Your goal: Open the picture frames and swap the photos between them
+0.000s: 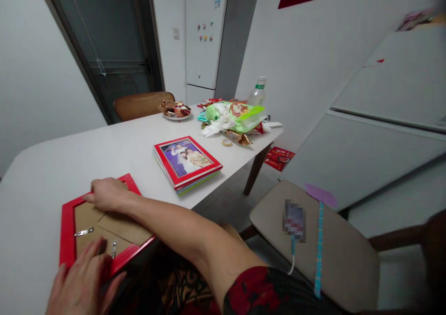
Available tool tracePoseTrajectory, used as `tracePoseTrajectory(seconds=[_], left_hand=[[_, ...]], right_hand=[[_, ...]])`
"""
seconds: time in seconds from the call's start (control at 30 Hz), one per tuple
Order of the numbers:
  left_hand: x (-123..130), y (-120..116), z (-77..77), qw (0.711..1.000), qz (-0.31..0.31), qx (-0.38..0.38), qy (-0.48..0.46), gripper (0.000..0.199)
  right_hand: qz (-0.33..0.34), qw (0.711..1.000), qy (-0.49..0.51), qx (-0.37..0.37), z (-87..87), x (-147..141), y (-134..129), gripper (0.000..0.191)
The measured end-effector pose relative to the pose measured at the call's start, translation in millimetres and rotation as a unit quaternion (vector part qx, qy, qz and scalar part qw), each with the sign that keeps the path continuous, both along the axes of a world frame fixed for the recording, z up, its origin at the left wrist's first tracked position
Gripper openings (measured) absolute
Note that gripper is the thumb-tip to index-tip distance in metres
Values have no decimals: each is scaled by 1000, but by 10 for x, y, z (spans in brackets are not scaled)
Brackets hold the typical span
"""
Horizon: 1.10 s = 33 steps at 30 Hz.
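A red picture frame [67, 231] lies face down at the table's near edge, with its brown backing board [121, 229] showing. Two metal clips stand out on the board: one clip [84, 232] by the left side, another clip [113, 250] by the near side. My right hand [109, 194] reaches across to the far part of the frame. Its fingers are bent down against the rim and board; what lies under them is hidden. My left hand [78, 282], fingers spread, rests at the near left corner of the frame.
A stack of framed pictures [188, 159] lies to the right on the white table [114, 147]. Farther back are a plate [177, 116], a green package [240, 115] among wrappers, a tape roll [226, 142] and a bottle [258, 92]. A chair [272, 213] stands at right.
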<state>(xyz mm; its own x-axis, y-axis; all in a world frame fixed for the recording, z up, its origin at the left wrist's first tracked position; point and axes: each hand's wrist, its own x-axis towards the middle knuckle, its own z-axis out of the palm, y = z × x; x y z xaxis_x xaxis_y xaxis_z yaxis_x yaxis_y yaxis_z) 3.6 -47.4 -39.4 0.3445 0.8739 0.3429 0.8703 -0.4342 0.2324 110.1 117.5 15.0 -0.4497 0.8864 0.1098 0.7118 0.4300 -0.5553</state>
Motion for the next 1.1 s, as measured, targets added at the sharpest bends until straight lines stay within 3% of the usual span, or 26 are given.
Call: tracePoseTrajectory(seconds=[0.07,0.13,0.2,0.3,0.37,0.43,0.5,0.57,0.67,0.73,0.83,0.9,1.0,1.1], left_hand=[[56,5,-21,999,-6,44,19,24],[31,14,-20,996,-10,91,3,25],[-27,-4,61,994,2,103,-47,26],[-37,-107,342,978,58,32,-196,27],[54,-192,554,935,94,-41,-340,26],[205,-253,716,864,101,-108,-481,29],[377,-269,820,802,94,-139,-573,33],[543,-238,904,763,89,-135,-626,35],[758,-128,1057,717,76,-89,-688,47],[885,-35,1158,694,49,-82,-713,55],[1076,119,1207,683,15,-175,-709,49],[1218,235,1146,682,-8,-238,-692,44],[1466,433,950,689,-44,-298,-659,38],[1712,616,722,732,-15,-345,-587,30]], right_hand=[[3,996,76,44,68,161,-141,29],[-52,972,216,78,130,377,-316,21],[-108,915,386,37,145,577,-498,21],[-148,803,559,-144,46,660,-808,26],[-111,734,598,-302,-64,526,-1044,31],[-52,645,622,-441,-142,315,-1253,33],[-15,569,676,-468,-137,149,-1384,32],[2,539,726,-427,-45,133,-1414,30],[17,567,752,-336,183,445,-1298,36],[-18,618,730,-294,334,813,-1157,43],[-77,690,674,-252,494,1441,-916,57],[-93,742,612,-256,539,1847,-753,59],[-144,792,536,-253,513,2377,-509,62],[-185,831,460,-252,403,2756,-286,64]])
